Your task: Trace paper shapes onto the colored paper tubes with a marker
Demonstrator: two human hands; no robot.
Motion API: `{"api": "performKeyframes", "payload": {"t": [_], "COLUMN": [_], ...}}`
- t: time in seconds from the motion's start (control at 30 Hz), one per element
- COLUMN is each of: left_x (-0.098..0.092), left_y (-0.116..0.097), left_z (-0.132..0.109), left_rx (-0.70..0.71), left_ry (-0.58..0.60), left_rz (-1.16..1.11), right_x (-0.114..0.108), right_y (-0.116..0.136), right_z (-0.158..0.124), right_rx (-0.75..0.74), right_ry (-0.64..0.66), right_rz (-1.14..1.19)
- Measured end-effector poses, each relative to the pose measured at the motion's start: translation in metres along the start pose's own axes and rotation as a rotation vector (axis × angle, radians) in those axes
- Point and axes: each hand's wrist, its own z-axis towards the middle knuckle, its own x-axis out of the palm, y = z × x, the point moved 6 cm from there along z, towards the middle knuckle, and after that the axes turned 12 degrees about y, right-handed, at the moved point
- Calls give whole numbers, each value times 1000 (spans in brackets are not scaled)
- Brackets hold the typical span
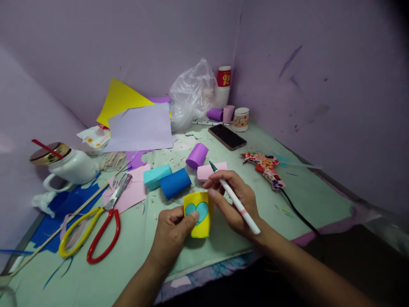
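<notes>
A yellow paper tube (200,232) with a teal heart (202,209) on its front is held by my left hand (174,230), thumb pressed on the heart. My right hand (238,200) grips a white marker (239,206), its dark green tip pointing up and away to the left. The fingertips of that hand are close to the tube's upper right edge; whether they touch it I cannot tell. Just beyond lie a blue paper tube (175,183), a turquoise one (157,176), a purple one (197,155) and a pink one (204,171), partly behind my right hand.
Scissors (110,209) with yellow and red handles lie at left, near a white mug (76,166) and blue paper (76,204). A patterned glue gun (265,166) with a cord is at right. Farther back are a phone (227,136), plastic bag (191,96) and paper cups (223,91).
</notes>
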Motion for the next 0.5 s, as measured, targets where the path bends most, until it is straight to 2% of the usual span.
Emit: {"api": "performKeyframes", "payload": {"t": [0.1,0.33,0.5], "left_x": [1,2,2], "left_y": [-2,-2,-5], "left_z": [-1,-2,-1], "left_rx": [-15,-6,31], "left_ry": [1,21,21], "left_rz": [7,59,104], "right_x": [1,14,21], "right_y": [1,3,-2], "right_z": [3,23,28], "right_rx": [-2,97,223], "right_ry": [64,500,573], "right_rz": [-23,11,64]}}
